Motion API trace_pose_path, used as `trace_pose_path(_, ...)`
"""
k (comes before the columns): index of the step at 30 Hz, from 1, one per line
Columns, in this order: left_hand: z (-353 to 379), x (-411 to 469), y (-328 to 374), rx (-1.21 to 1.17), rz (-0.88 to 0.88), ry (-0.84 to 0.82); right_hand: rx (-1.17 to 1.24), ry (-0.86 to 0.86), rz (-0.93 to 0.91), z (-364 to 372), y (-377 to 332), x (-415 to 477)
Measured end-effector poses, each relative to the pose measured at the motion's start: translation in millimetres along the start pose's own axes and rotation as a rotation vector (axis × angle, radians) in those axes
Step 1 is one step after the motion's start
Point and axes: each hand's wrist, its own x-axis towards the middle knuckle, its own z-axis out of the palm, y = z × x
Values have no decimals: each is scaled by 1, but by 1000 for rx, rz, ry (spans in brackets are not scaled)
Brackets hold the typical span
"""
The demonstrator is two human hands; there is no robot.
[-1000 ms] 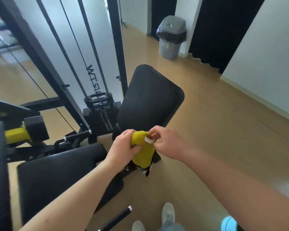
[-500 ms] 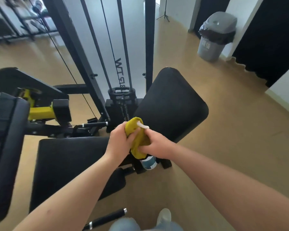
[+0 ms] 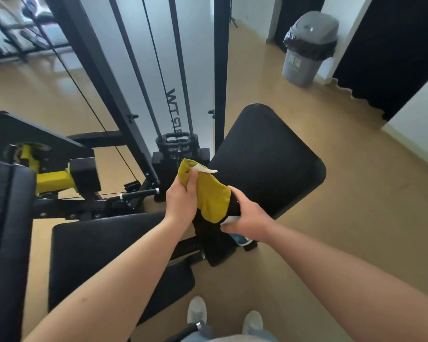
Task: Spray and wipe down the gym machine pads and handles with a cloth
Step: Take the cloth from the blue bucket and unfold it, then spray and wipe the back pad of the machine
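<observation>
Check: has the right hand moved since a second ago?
Yes. The right hand dropped lower against the black pad, from the top of the cloth to its bottom.

prob. spray bottle [image 3: 240,239] mostly hidden, pad [image 3: 3,243] cropped

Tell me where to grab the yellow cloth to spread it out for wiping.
Take the loose lower edge of the yellow cloth, coming from the right and below. The left hand bunches its top near the white tag, so the bottom hangs free, beside the right hand, which holds a spray bottle.
</observation>
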Motion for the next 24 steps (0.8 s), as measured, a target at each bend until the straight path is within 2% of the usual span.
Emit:
trace_pose_path(4,-7,34,8,-270,-152,112,19,22,56,-2,-8,2)
trace_pose_path(9,-13,66,14,-295,-155,140,23,56,126,-2,-14,1)
trace_pose_path(12,-12,76,10,-325,-199,85,-13,61,179,0,-21,1)
trace_pose_path(15,-9,74,5,-305,-182,-4,-22,110,218,5,-23,4)
trace_pose_path(20,-10,72,-3,-271,-197,-48,3,203,270,8,-24,12)
trace_pose_path(24,-17,76,-9,-72,-218,-54,72,271,229,7,-28,15)
